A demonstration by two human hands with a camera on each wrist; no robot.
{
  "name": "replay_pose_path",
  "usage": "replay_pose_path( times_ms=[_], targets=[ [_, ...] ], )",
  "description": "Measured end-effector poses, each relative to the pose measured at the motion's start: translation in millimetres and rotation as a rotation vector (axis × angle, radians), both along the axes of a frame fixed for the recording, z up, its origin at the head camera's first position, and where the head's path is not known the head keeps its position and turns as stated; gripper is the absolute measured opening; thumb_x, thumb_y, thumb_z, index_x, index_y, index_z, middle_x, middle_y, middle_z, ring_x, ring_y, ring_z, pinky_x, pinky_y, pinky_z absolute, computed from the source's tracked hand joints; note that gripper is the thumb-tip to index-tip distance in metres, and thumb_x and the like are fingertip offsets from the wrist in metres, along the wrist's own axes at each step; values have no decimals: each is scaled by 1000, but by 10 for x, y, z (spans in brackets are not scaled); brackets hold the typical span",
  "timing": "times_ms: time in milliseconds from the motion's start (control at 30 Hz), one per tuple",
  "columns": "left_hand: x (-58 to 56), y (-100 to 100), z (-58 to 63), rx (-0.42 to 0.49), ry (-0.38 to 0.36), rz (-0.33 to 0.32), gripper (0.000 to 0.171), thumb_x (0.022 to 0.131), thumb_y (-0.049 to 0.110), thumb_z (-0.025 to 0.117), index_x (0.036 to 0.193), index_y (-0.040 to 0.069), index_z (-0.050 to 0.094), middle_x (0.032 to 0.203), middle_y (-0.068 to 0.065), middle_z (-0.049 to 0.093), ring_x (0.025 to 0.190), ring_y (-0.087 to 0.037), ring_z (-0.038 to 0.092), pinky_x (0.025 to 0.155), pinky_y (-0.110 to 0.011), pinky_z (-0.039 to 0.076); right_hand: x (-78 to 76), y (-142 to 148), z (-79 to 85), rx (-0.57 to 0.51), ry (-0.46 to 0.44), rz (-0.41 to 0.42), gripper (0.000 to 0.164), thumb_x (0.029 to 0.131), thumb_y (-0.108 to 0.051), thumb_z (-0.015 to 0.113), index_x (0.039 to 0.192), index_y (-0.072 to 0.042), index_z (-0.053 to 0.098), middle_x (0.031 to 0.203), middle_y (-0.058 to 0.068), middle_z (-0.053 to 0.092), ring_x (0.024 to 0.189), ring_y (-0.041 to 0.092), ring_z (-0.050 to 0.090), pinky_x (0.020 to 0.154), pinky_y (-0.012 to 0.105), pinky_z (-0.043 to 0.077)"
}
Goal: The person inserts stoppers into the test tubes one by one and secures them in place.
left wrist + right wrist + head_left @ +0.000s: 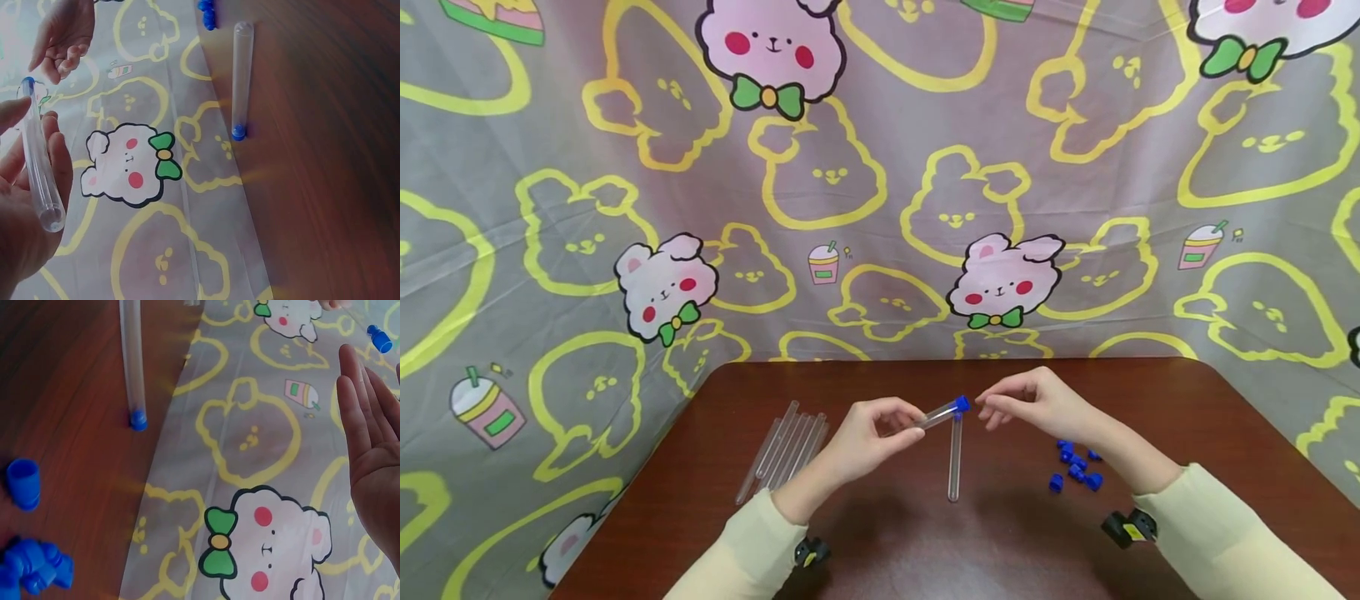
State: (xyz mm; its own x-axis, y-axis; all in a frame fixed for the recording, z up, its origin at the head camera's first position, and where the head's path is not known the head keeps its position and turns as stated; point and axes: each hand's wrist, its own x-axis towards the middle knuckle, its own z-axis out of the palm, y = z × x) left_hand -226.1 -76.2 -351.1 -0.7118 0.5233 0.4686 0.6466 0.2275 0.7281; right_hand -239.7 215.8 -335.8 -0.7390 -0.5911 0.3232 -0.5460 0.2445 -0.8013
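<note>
My left hand (871,437) pinches a clear test tube (938,415) between thumb and fingers, tilted up to the right. A blue cap (962,404) sits on the tube's raised end. In the left wrist view the tube's rounded end (52,217) lies over the palm. Just right of the cap is my right hand (1041,404), its fingers extended and apart from the cap, with nothing held; the right wrist view shows its palm (381,465) bare. A second test tube (954,467) with a blue cap lies on the table below the held one.
Several uncapped clear tubes (786,446) lie side by side on the brown table (917,550) at the left. Loose blue caps (1077,472) are scattered at the right, under my right forearm. A patterned cloth (880,250) hangs behind the table.
</note>
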Motion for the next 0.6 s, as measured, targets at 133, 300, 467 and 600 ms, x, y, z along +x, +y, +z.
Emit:
replay_pose_path(
  times_ms=[133,300,467,600],
  targets=[
    [112,5,153,-30,29,26,13,84,0,73,96,-1,70,78,-8,66,69,-14,58,61,-28,47,2,69,-39,34,28,-8,20,98,-7,58,109,6,68,88,2,73,79,24,71,77,31,55],
    [89,-45,91,-27,24,31,13,84,0,73,97,-1,70,80,-8,67,70,-14,59,64,-29,49,20,157,-110,39,40,-11,19,98,-6,57,108,5,68,87,2,73,78,24,70,75,31,55],
    [74,-94,10,-33,-12,36,14,85,1,72,99,-2,70,86,-9,68,75,-16,61,69,-33,52,57,240,-186,37,40,-15,18,97,-4,57,108,5,68,87,2,72,77,25,70,76,28,54],
    [-20,-120,-105,-37,23,63,14,84,1,73,99,-1,71,89,-10,68,78,-20,61,70,-34,53,89,296,-238,59,63,-54,17,97,-6,58,106,2,69,84,-1,72,76,21,70,77,25,53]
  ],
)
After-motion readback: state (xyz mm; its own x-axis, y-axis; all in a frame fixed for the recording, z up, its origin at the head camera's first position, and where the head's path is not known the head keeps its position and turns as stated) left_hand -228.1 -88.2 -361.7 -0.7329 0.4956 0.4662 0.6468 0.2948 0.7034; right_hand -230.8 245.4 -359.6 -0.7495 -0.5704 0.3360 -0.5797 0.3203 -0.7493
